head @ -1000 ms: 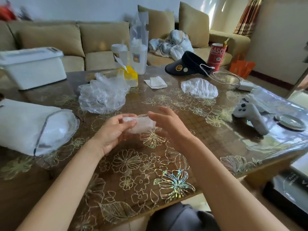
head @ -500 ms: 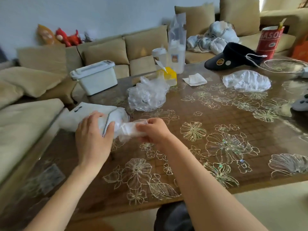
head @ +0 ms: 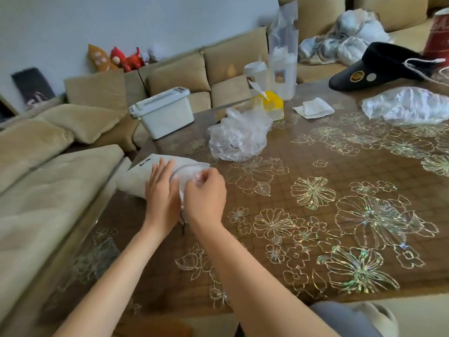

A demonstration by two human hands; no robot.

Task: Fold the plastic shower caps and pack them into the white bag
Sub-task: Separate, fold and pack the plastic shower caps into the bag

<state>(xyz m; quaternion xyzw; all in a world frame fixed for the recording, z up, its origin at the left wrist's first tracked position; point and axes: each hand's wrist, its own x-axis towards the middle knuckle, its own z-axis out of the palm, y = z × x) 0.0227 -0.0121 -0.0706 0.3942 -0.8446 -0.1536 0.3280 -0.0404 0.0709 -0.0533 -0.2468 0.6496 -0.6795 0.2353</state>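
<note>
The white bag (head: 136, 177) is laid on its side at the near left edge of the table (head: 340, 222), with its mouth turned to the right. The left hand (head: 161, 190) is placed flat on the upper side of the bag, just beside the mouth; its fingers are kept straight and slightly spread, and nothing is gripped by them. The right hand (head: 206, 194) is held at the mouth of the bag, touching the left hand, with its fingers curled. A folded shower cap (head: 198, 177) is pinched at the fingertips, and only a small bit of its clear plastic can be seen, right at the bag's opening. How far the cap is inside the bag cannot be told.

Farther along the table, a crumpled heap of clear shower caps (head: 237, 139) is seen beyond the bag, apart from it. A single spread shower cap (head: 408, 105) is lying at the far right. Between these two, a small folded white piece (head: 313, 108) is set flat on the table. A yellow packet (head: 274, 104) is placed behind the heap, and a tall clear bag (head: 283, 45) is stood upright behind that. A black visor (head: 379, 66) is found at the far right edge. A white lidded box (head: 162, 113) is set at the far left corner, next to the beige sofa (head: 175, 74).
</note>
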